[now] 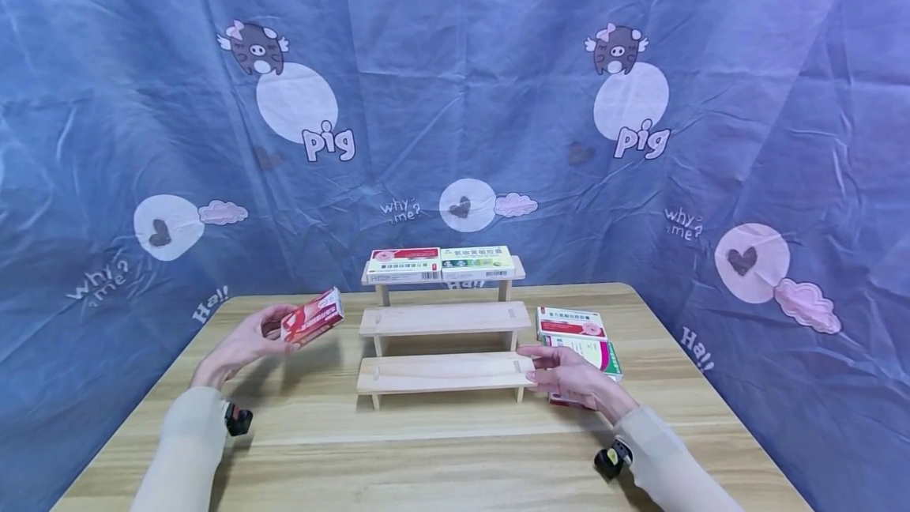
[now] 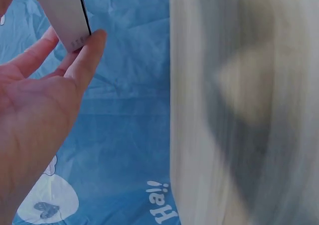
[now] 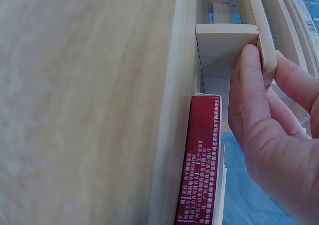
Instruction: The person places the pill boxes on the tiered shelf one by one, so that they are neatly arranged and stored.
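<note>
My left hand (image 1: 247,344) holds a red and white medicine box (image 1: 313,318) in the air, left of a three-step wooden stand (image 1: 446,373). In the left wrist view the white end of that medicine box (image 2: 64,18) shows between thumb and fingers. At the other side, my right hand (image 1: 574,378) pinches the right end of the stand's lowest board. The right wrist view shows the board (image 3: 267,40) between thumb and fingers (image 3: 251,80). Two medicine boxes lie side by side on the top step: a red and white box (image 1: 405,260) and a white and green box (image 1: 476,257).
Right of the stand lie a red and white box (image 1: 571,324) and a white, green and pink box (image 1: 600,354). Another box, with a dark red side (image 3: 202,150), is partly hidden by the right hand. A patterned blue cloth (image 1: 455,101) hangs behind the wooden table (image 1: 320,449).
</note>
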{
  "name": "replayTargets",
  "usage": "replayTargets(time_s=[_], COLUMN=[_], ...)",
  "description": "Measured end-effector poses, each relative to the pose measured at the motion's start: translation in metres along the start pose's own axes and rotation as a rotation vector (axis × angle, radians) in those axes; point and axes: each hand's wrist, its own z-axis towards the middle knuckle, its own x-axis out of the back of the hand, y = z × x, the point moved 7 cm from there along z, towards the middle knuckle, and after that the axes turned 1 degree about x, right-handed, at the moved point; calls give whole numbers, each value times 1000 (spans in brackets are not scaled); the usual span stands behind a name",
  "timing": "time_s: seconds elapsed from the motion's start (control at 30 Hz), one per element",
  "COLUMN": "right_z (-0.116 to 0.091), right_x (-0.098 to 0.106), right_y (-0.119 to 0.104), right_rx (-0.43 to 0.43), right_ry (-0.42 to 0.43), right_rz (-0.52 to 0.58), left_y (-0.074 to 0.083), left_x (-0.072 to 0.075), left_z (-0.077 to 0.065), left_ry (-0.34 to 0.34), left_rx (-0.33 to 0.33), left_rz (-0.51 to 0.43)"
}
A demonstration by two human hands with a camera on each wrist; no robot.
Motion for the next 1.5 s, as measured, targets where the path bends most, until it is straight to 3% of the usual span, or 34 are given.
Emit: replayTargets(time_s=[0.27, 0.7, 1.5], right_z=[1, 2, 1], right_x=[0, 2, 1], right_y=[1, 1, 1], right_rx=[-1, 2, -3], right_ry=[0, 8, 20], right_rz=[-2, -11, 8], left_y=[3, 18, 33], left_x=[-5, -16, -41], left_z=[1, 10, 22], left_ry=[-24, -69, -112], left_rx=[22, -23, 8], left_rz=[-12, -15, -25])
